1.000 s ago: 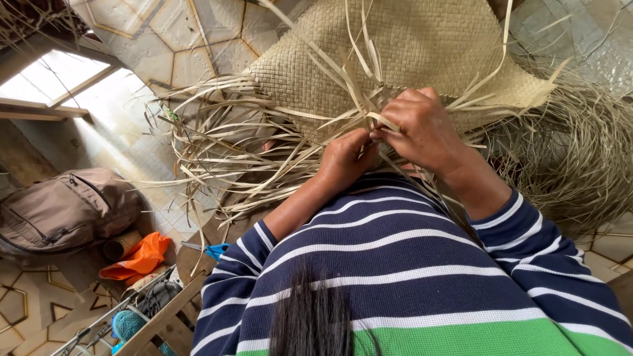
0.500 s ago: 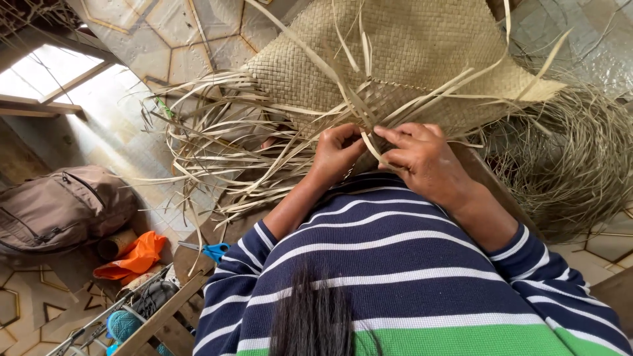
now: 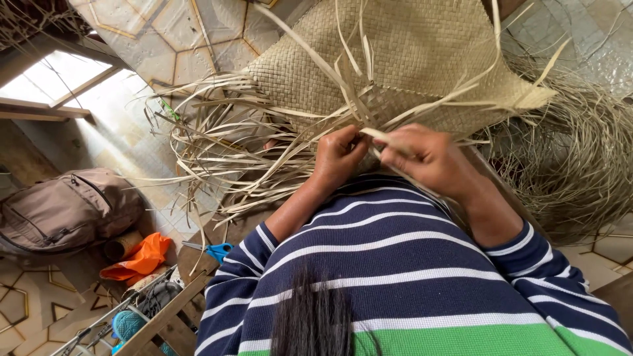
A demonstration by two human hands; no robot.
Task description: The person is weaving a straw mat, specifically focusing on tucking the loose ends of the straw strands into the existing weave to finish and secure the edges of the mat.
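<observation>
A tan woven palm-leaf mat (image 3: 409, 53) lies across my lap, its loose strips (image 3: 217, 138) fanning out to the left and front. My left hand (image 3: 337, 155) pinches strips at the mat's unfinished edge. My right hand (image 3: 425, 158) grips a flat pale strip (image 3: 386, 136) close beside the left hand; the fingertips of both nearly meet. My striped navy, white and green sleeves fill the lower part of the view.
A heap of dry loose fibre (image 3: 580, 165) lies at the right. On the tiled floor at the left sit a brown backpack (image 3: 66, 211), an orange cloth (image 3: 140, 257) and blue-handled scissors (image 3: 214, 250). A wooden frame (image 3: 158, 320) stands at the bottom left.
Both hands have shifted slightly lower and to the left along the mat's edge. The right hand now pulls a strip towards the left hand.
</observation>
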